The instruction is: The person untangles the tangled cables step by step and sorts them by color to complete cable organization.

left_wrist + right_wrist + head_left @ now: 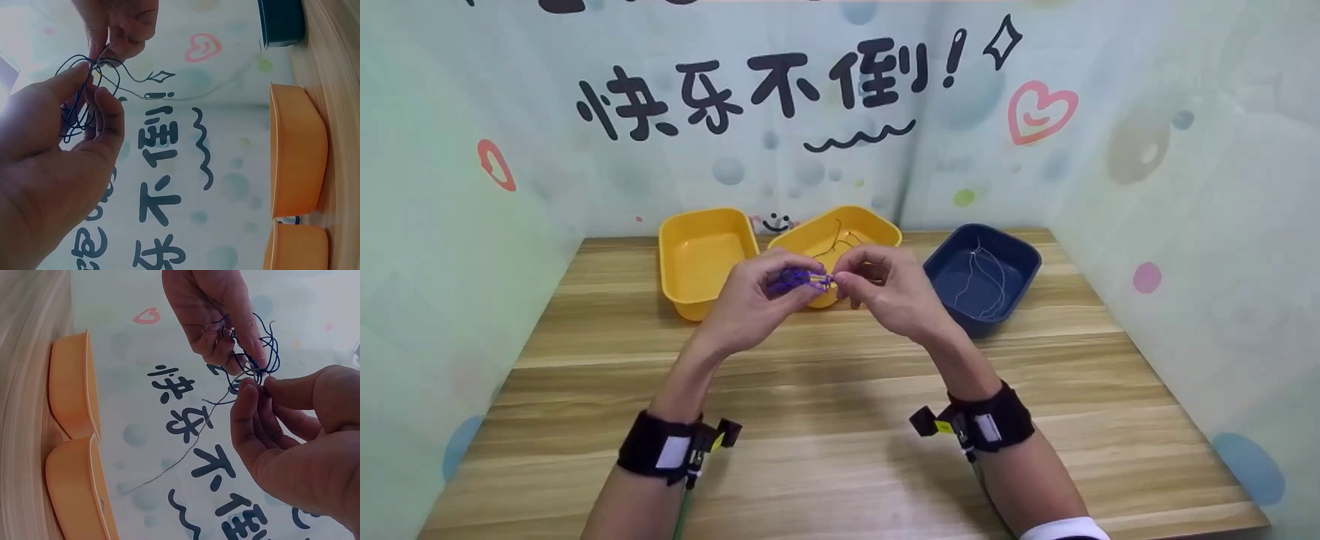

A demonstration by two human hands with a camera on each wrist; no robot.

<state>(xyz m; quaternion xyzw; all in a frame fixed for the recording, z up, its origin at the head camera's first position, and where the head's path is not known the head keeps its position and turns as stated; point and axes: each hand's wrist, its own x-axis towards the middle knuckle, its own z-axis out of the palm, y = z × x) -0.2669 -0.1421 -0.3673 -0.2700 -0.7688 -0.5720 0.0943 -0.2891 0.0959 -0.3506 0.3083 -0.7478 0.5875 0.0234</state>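
Note:
My left hand [750,307] holds a looped bundle of thin blue-purple cord [791,280] between thumb and fingers, above the table. Loose loops of the cord [73,121] spread out past the fingers in the left wrist view. At the bundle's end, the thumb and forefinger of my right hand [894,292] pinch a thin grey thread, fingertips right against the loops. A long free length of this grey thread [169,468] trails away from the bundle in the right wrist view. The pinched spot itself is hidden by the fingertips.
On the wooden table [825,450] stand a yellow bin [709,259] at back left, a second yellow bin [877,223] with dark strands behind my hands, and a navy bin [1020,259] with white threads at right. Printed cloth walls [780,176] enclose the table.

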